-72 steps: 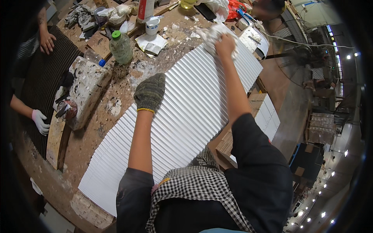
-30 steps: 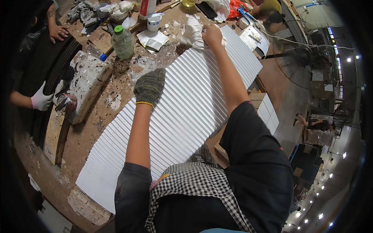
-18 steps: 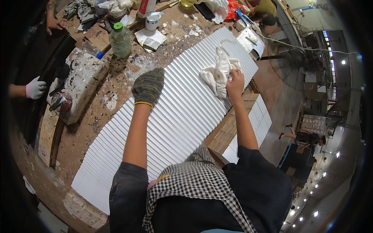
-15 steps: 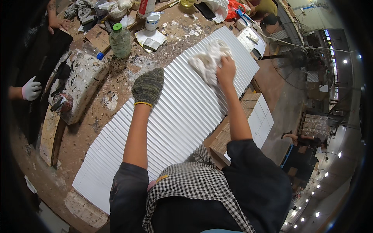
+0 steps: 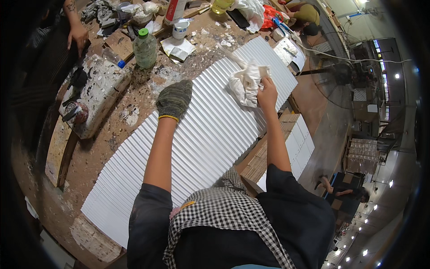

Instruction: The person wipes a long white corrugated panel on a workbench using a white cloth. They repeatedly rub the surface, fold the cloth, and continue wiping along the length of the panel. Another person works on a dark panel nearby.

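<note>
A long white ribbed panel (image 5: 210, 134) lies slantwise across the worktable in front of me. My left hand (image 5: 174, 99), in a dark grey-green knit glove with a yellow cuff, is closed at the panel's far left edge; its fingertips are hidden. Bare, my right hand (image 5: 267, 93) grips a crumpled white cloth (image 5: 245, 86) over the upper right part of the panel. One end of the cloth is smeared by motion, and I cannot tell how much of it touches the ribs.
Beyond the panel stand a green-capped bottle (image 5: 144, 49), a small white cup (image 5: 180, 29) and a paint-stained block (image 5: 96, 94) on the stained worktable (image 5: 130, 94). Stacked boards (image 5: 286, 139) lie right of the panel, near a fan (image 5: 333, 74). Another person's hand (image 5: 78, 36) is at upper left.
My right hand has drawn the cloth slightly nearer, and the cloth is bunched differently. My left hand stays at the panel's edge. The other person's white-gloved hand has gone from sight.
</note>
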Motion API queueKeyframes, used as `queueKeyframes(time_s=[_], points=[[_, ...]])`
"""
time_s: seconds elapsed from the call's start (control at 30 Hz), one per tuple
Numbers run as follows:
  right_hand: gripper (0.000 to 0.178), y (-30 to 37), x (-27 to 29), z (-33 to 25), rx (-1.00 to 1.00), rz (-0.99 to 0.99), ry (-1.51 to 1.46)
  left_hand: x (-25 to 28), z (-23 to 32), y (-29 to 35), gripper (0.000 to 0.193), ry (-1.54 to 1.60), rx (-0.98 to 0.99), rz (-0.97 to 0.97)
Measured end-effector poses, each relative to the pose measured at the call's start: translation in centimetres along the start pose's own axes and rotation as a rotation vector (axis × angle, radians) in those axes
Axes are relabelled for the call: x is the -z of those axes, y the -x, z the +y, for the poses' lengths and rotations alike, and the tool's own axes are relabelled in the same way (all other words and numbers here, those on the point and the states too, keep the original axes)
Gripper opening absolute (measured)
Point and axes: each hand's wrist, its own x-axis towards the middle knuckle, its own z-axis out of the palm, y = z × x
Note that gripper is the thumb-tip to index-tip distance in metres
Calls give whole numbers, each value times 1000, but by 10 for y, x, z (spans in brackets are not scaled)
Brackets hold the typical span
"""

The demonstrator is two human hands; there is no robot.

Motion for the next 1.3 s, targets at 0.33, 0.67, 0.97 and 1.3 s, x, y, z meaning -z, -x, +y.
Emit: queueKeyframes(time_s=[0.33, 0.67, 0.97, 1.3], points=[[19, -126, -114, -135, 128, 0, 226, 7, -8, 0, 50, -167, -142, 27], [27, 62, 30, 12, 139, 142, 97, 0, -15, -15, 60, -53, 15, -51], [30, 158, 139, 85, -182, -144, 50, -19, -33, -22, 56, -183, -142, -17], [40, 112, 21, -47, 376, 134, -8, -31, -106, -28, 40, -509, -425, 644]])
